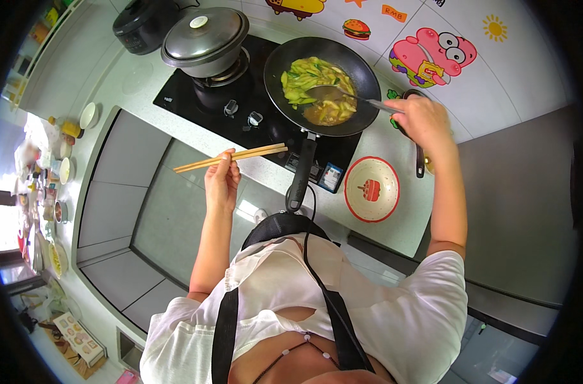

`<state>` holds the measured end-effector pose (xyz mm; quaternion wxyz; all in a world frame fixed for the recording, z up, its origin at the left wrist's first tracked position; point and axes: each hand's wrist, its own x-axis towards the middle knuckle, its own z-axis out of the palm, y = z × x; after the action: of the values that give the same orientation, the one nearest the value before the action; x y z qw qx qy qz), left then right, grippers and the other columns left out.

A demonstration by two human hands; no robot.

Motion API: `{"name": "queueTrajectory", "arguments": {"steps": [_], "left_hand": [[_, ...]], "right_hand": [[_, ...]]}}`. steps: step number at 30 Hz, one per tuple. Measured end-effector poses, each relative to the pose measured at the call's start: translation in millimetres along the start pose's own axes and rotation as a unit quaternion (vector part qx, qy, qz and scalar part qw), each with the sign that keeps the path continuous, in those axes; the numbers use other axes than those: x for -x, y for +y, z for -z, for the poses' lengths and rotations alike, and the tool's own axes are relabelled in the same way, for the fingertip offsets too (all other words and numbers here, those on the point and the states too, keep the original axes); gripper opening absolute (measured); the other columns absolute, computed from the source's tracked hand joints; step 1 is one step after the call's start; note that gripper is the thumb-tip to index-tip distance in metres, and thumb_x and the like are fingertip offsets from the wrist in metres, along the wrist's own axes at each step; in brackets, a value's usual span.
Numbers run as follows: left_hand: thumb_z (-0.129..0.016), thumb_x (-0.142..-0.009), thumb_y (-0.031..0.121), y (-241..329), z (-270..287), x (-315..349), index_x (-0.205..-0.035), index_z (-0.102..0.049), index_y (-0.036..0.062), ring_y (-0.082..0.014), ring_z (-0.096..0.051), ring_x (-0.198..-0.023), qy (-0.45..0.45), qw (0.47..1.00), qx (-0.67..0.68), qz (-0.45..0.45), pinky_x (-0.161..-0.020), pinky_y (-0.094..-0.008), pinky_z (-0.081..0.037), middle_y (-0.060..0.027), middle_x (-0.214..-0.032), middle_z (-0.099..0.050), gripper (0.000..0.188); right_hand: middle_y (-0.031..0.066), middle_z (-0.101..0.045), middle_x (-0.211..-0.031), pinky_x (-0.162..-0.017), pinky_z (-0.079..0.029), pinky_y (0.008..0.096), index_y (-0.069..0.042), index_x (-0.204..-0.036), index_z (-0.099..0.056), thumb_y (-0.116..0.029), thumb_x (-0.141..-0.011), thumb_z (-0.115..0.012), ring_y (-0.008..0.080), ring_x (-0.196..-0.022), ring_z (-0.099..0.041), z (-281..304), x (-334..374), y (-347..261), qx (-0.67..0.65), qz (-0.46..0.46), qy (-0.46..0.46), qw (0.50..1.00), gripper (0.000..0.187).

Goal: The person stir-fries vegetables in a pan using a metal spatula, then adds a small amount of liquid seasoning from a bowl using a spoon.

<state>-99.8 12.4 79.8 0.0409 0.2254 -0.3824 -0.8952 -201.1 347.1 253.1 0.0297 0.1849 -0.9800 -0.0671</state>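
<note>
My left hand [222, 182] is closed around a pair of wooden chopsticks [259, 152], held level in front of the stove's near edge. To the right, my right hand [427, 125] grips the handle of a metal spatula [371, 102]. Its dark head rests among the food in a black wok [368, 83], which sits on the right burner. Green vegetable slices [310, 77] and pale yellow pieces in brown sauce [330, 114] lie in the wok. The wok's long black handle [301, 173] points toward me. Below my right hand stands a white bowl with a red rim [356, 205].
A lidded metal pot [205, 38] stands on the left burner, a black cooker [141, 29] behind it. A small device [331, 177] lies by the wok handle. A black handle [420, 163] sticks out beneath my right forearm. Small bowls [90, 116] line the left counter.
</note>
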Motion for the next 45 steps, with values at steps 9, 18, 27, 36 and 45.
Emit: {"name": "queueTrajectory", "arguments": {"steps": [9, 18, 27, 36, 45], "left_hand": [[-0.053, -0.087, 0.016, 0, -2, 0, -0.094, -0.059, 0.0035, -0.0038, -0.048, -0.051, 0.0, 1.0, -0.003, -0.003, -0.048, -0.0153, -0.04, 0.0022, -0.063, -0.053, 0.016], [-0.052, -0.087, 0.018, -4, -4, -2, -0.096, -0.059, 0.0029, -0.0038, -0.048, -0.052, -0.022, 1.0, -0.013, -0.004, -0.049, -0.0165, -0.038, 0.0024, -0.063, -0.054, 0.019], [-0.051, -0.088, 0.017, -6, -5, -1, -0.094, -0.059, 0.003, -0.0042, -0.047, -0.052, 0.003, 1.0, -0.006, 0.001, -0.048, -0.0161, -0.038, 0.0023, -0.063, -0.053, 0.017], [-0.053, -0.087, 0.016, -4, 1, 4, -0.092, -0.06, 0.0034, -0.0037, -0.047, -0.051, 0.024, 1.0, 0.0, -0.014, -0.047, -0.0152, -0.039, 0.0018, -0.063, -0.053, 0.015], [-0.052, -0.087, 0.017, -5, 2, 5, -0.094, -0.058, 0.0024, -0.0047, -0.046, -0.052, 0.023, 1.0, -0.01, -0.017, -0.047, -0.0174, -0.037, 0.0025, -0.063, -0.053, 0.017]], "right_hand": [[0.0049, -0.058, -0.078, -0.065, -0.046, 0.0349, -0.022, -0.088, -0.068, -0.005, -0.065, -0.064, 0.0222, -0.078, -0.058, 35, 12, 31, 0.09, -0.035, -0.021, 0.995, 0.03], [0.0049, -0.057, -0.081, -0.067, -0.045, 0.0345, -0.021, -0.093, -0.066, -0.011, -0.07, -0.066, 0.0212, -0.082, -0.057, 18, 9, 26, 0.004, -0.033, -0.041, 0.999, 0.026], [0.01, -0.062, -0.084, -0.069, -0.044, 0.0363, -0.016, -0.097, -0.065, -0.018, -0.072, -0.063, 0.0262, -0.079, -0.057, 25, 2, 14, -0.16, -0.006, -0.115, 0.98, 0.024], [0.006, -0.05, -0.077, -0.061, -0.044, 0.0346, -0.027, -0.104, -0.061, -0.014, -0.074, -0.063, 0.0229, -0.073, -0.055, -29, -27, 0, -0.124, 0.013, 0.047, 0.991, 0.033], [0.0061, -0.048, -0.077, -0.06, -0.044, 0.0353, -0.026, -0.104, -0.061, -0.002, -0.071, -0.058, 0.0234, -0.073, -0.055, -78, -29, 17, -0.093, 0.061, 0.089, 0.99, 0.041]]}}
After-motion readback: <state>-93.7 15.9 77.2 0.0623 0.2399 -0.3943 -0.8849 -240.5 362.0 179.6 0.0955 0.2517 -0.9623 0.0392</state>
